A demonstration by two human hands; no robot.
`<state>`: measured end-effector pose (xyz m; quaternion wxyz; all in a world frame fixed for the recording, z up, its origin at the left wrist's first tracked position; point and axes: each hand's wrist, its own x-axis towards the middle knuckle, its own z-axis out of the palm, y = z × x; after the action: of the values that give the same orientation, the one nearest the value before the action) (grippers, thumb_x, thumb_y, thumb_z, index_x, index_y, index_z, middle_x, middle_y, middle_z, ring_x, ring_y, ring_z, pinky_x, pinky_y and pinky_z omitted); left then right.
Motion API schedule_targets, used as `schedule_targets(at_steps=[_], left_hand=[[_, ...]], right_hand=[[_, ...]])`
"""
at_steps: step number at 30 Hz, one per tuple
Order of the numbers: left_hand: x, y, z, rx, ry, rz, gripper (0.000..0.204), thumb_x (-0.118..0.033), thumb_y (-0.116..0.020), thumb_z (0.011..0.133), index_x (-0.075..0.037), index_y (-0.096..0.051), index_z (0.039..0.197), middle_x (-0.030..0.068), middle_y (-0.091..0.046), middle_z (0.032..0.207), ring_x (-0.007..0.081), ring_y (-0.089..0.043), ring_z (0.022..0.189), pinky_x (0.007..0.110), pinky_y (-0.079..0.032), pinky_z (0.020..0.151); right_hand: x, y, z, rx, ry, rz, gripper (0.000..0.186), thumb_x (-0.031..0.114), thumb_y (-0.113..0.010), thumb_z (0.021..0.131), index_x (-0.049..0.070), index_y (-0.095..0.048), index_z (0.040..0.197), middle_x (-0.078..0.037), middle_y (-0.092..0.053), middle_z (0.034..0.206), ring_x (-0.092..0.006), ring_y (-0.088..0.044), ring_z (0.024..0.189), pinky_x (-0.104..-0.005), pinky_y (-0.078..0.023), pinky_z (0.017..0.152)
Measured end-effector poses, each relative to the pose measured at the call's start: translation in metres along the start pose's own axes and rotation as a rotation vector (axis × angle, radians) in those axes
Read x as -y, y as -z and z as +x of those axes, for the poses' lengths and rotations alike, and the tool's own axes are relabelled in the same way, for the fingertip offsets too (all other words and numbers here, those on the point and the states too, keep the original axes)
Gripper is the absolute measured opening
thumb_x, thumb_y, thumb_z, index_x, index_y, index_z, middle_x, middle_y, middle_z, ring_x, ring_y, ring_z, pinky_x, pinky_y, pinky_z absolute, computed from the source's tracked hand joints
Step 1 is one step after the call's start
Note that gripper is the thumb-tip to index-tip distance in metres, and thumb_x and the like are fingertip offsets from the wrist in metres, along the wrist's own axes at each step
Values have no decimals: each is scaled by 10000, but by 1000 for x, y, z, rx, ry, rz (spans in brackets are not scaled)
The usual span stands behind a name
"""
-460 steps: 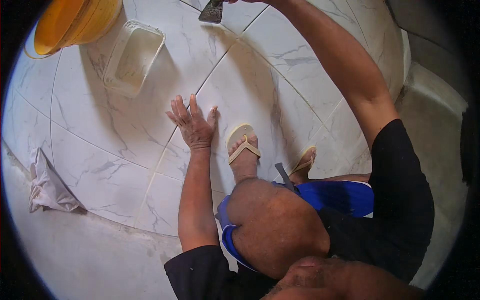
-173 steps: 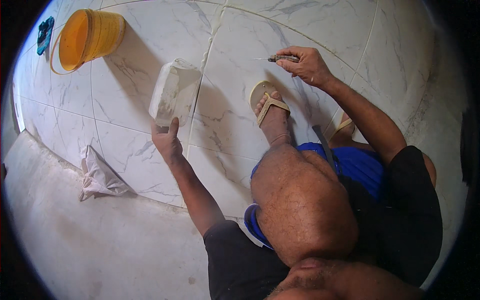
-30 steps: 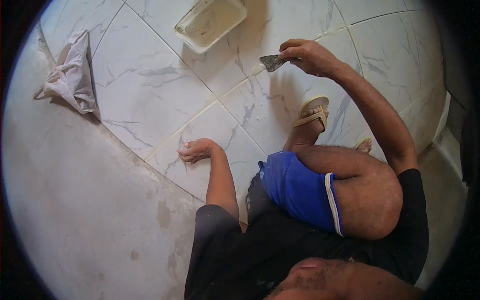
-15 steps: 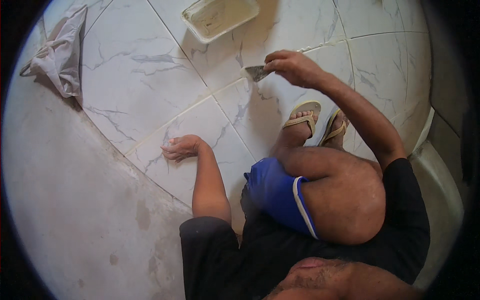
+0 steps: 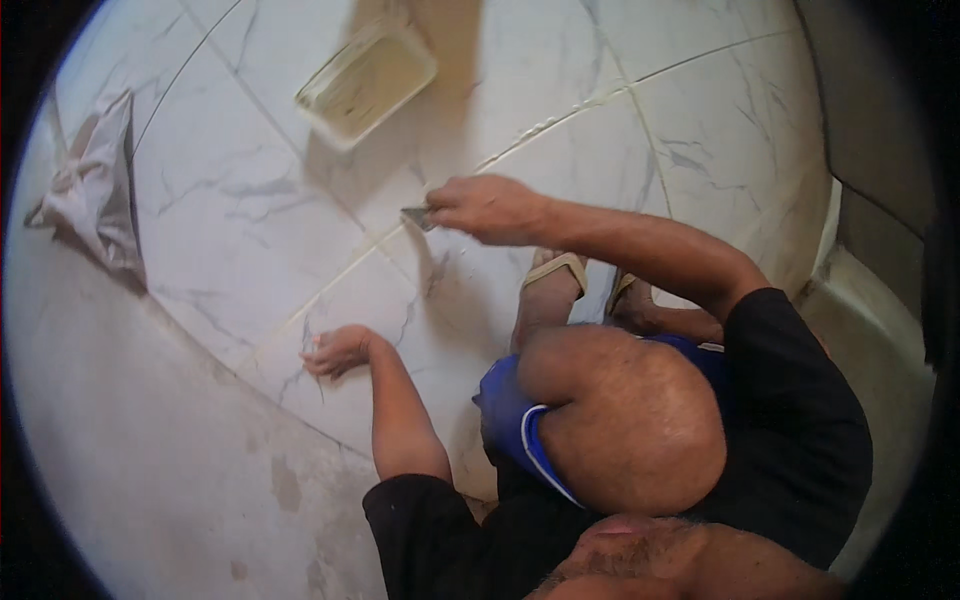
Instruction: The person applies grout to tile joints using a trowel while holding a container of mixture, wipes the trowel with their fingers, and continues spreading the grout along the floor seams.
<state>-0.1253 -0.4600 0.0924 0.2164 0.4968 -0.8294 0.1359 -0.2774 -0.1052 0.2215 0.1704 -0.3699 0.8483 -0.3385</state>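
My right hand (image 5: 490, 208) is closed around a small putty knife (image 5: 417, 217) with a flat, triangular metal blade. The blade's tip meets the floor at a pale, filled joint (image 5: 335, 283) between white marble-patterned tiles, just right of where the joints cross. Whether my fingers hide more of the tool's handle I cannot tell. To the left and nearer, my left hand (image 5: 340, 351) rests on a tile with its fingers apart and bent, holding nothing. Beyond my right hand stands a pale rectangular tub (image 5: 318, 112) with a cream-coloured paste smeared inside.
A crumpled whitish plastic bag (image 5: 98, 195) lies at the far left, where the tiles meet a grey concrete surface (image 5: 150, 420). Fresh white paste lumps (image 5: 540, 127) dot the joint farther right. My sandalled foot (image 5: 553, 280) is close to the right forearm. A wall rises at the right.
My right hand has drawn the putty knife leftward and nearer along the joint, toward the crossing. The whole view has turned and shifted. My left hand stays on its tile.
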Motion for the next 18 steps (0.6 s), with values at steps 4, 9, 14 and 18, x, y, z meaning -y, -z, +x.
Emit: schedule_targets(at_steps=[4, 9, 14, 18], left_hand=[[-4, 1, -1, 64, 42, 30, 446, -277, -571, 1025, -79, -463, 1410, 163, -470, 1429, 378, -504, 1289, 593, -396, 997], [-8, 3, 0, 107, 92, 25, 446, -295, -543, 1039, -78, -455, 1419, 161, -435, 1472, 375, -469, 1341, 610, -377, 1037], [-6, -2, -1, 89, 82, 0, 454, -310, -531, 1046, -78, -438, 1426, 165, -412, 1491, 386, -445, 1371, 639, -353, 1068], [-5, -8, -4, 93, 62, 24, 466, -324, -535, 1048, -81, -436, 1433, 162, -415, 1491, 394, -461, 1352, 642, -365, 1053]], right_hand=[[-9, 4, -13, -12, -44, -40, 314, 27, -638, 830, 40, -657, 1143, -125, -630, 1145, -318, -635, 1024, -405, -572, 814], [-40, 38, -60, -72, -128, -87, 291, 30, -636, 859, 67, -673, 1145, -118, -662, 1157, -325, -662, 1032, -407, -572, 850], [-59, 82, -114, -122, -233, -161, 277, 11, -655, 850, 63, -697, 1119, -130, -681, 1178, -320, -660, 1086, -405, -556, 924], [-57, 86, -123, -206, -244, -135, 267, 21, -690, 851, 69, -699, 1114, -145, -692, 1185, -330, -674, 1092, -415, -566, 922]])
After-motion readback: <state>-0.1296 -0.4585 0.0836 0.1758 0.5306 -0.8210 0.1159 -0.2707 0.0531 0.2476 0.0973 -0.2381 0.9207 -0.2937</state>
